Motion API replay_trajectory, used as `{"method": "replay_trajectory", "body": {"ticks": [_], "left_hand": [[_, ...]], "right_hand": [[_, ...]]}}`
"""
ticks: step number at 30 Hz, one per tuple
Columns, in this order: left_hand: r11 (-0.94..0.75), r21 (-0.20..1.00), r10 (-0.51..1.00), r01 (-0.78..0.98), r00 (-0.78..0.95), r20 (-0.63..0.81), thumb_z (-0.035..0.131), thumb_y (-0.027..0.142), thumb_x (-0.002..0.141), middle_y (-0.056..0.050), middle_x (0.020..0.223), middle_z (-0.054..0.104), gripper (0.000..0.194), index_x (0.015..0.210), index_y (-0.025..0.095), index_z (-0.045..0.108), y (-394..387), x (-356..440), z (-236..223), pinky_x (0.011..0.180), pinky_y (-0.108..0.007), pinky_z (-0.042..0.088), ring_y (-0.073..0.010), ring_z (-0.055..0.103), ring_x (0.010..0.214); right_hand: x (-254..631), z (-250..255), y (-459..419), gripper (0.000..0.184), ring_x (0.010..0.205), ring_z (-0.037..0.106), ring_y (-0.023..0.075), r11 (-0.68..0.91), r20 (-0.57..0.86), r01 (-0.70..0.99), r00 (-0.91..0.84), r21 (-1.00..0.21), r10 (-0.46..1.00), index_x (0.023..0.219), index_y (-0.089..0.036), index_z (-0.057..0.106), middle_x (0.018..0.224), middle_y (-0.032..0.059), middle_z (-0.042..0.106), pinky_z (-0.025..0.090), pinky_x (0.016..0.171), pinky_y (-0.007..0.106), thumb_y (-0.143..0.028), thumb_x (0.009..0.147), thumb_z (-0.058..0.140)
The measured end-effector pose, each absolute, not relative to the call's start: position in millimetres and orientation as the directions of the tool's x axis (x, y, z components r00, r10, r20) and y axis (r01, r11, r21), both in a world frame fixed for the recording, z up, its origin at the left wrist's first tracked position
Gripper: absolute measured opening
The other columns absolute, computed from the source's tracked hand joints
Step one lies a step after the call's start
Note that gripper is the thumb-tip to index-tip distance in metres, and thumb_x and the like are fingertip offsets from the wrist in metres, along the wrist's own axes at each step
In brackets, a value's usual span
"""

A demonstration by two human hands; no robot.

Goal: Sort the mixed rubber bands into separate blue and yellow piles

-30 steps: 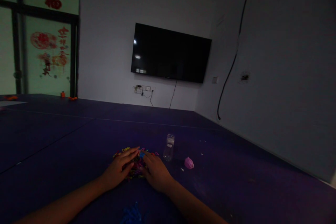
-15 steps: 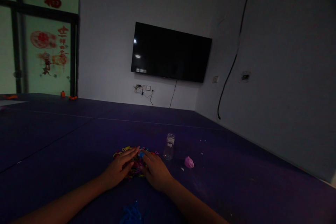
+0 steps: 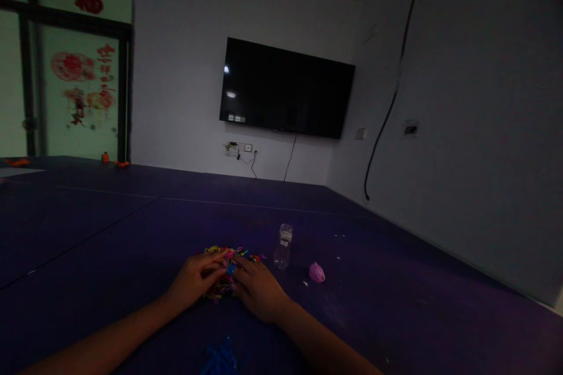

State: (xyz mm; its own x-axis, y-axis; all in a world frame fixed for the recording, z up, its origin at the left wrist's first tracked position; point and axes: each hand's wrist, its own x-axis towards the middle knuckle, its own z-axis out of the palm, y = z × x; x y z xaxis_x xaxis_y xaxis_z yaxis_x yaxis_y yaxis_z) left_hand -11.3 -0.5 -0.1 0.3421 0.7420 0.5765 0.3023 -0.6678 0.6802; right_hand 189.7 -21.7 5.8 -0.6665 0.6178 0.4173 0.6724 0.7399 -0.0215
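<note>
A pile of small, many-coloured loop-shaped pieces (image 3: 215, 250) lies on the purple table, partly hidden under both hands. My left hand (image 3: 193, 277) reaches into it from the left, thumb and fingers drawn together beside a small blue piece (image 3: 231, 269). From the right, my right hand (image 3: 260, 288) bends its fingers over the pile and touches the same blue piece. The dim light hides exactly how the fingertips grip it. Closer to me is a separate heap of blue pieces (image 3: 220, 357), which neither hand touches.
A clear, see-through bottle (image 3: 282, 249) stands upright right of the pile. Beyond it lies a pink cap-like piece with a loop (image 3: 316, 272), near white scraps. Orange objects (image 3: 122, 164) sit at the purple table's (image 3: 396, 293) far left. A television (image 3: 285, 88) hangs on the wall.
My left hand has shifted slightly and drawn its fingers in. The blue piece between the hands has moved a little left and toward me. The bottle and pink piece stay put.
</note>
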Motion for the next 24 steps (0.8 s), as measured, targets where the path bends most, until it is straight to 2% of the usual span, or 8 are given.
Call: {"method": "replay_trajectory", "body": {"ticks": [3,9,24], "left_hand": [[-0.658,0.702,0.747,0.274,0.357,0.56,0.056,0.027,0.077,-0.002,0.09,0.072,0.041,0.118,0.023,0.057,-0.8,-10.9,1.1,0.074,-0.031,0.055,-0.019,0.068,0.079],[-0.661,0.703,0.747,0.262,0.324,0.581,0.052,0.021,0.075,-0.004,0.093,0.071,0.038,0.112,0.02,0.061,-0.2,-10.3,1.2,0.076,-0.03,0.054,-0.0186,0.068,0.081],[-0.657,0.688,0.753,0.309,0.24,0.613,0.053,0.023,0.074,-0.004,0.085,0.072,0.031,0.101,0.019,0.065,0.9,-10.5,3.7,0.071,-0.029,0.056,-0.0172,0.068,0.073]], "right_hand": [[189.7,5.3,-21.6,0.033,0.119,0.042,0.022,0.735,0.415,0.677,-0.665,-0.014,0.621,0.122,-0.022,0.047,0.136,0.0082,0.04,0.036,0.097,0.038,-0.028,0.09,0.042],[189.4,4.4,-20.6,0.035,0.118,0.044,0.0217,0.742,0.434,0.67,-0.675,0.019,0.597,0.124,-0.023,0.045,0.136,0.0082,0.04,0.036,0.096,0.037,-0.028,0.09,0.043],[189.0,6.9,-22.4,0.029,0.115,0.046,0.0193,0.748,0.453,0.663,-0.661,-0.02,0.598,0.117,-0.021,0.051,0.133,0.0064,0.044,0.037,0.095,0.034,-0.026,0.091,0.039]]}}
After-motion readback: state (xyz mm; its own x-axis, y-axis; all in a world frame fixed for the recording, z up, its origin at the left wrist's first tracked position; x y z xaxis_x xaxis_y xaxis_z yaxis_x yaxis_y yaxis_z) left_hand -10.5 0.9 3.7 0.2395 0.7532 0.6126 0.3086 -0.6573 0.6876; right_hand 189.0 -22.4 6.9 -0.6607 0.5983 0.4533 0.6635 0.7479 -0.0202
